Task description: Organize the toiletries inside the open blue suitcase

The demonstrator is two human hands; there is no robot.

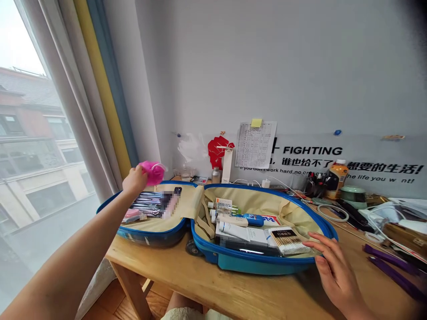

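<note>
A blue suitcase lies opened out on the wooden table. My left hand is closed on a bright pink bath puff with a white cord loop, above the far edge of the left half. My right hand is open, its fingers spread by the right rim, close to a pack of cotton swabs. Beside the swabs in the right half are a white tube, a blue bottle and a clear bottle. Thin dark packets and a pink item lie in the left half.
An orange-labelled drink bottle stands behind the suitcase on the right. Cables, a purple strap-like item and a brown case crowd the table's right side. Curtains and a window are at the left.
</note>
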